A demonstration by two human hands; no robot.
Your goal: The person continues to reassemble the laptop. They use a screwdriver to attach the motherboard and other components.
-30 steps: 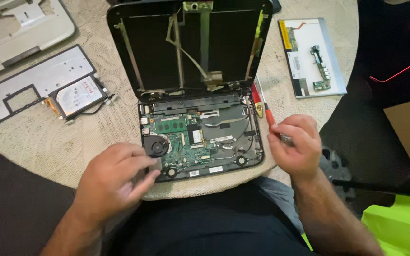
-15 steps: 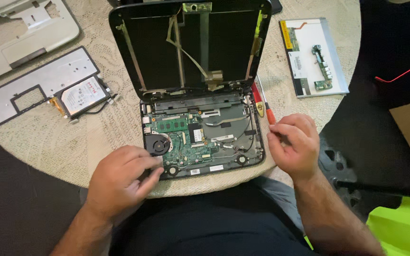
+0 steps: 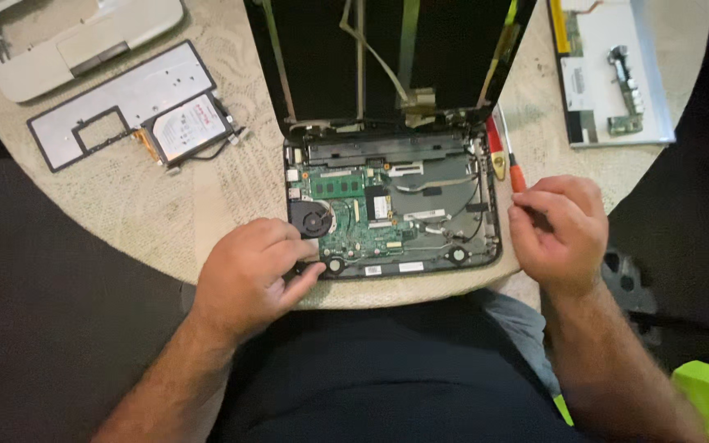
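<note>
Far left of table: white laptop cover (image 3: 75,45), grey keyboard plate (image 3: 125,102) and hard drive (image 3: 192,127) lying on the round table (image 3: 149,213)
Left hand (image 3: 248,275): fingers curled, tips pinching at the front left corner of the opened laptop base (image 3: 395,209), beside its fan (image 3: 315,220)
Centre: green circuit board exposed, black lid shell upright behind
Right hand (image 3: 558,231): clenched around a screwdriver (image 3: 509,160), its red-orange shaft lying along the base's right edge
Far right: bare screen panel (image 3: 609,70)

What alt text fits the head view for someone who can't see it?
An opened laptop base with its green circuit board exposed lies on a round table; the left hand touches its front left corner, and the right hand holds a red-handled screwdriver beside its right edge. A removed hard drive lies to the left.
</note>
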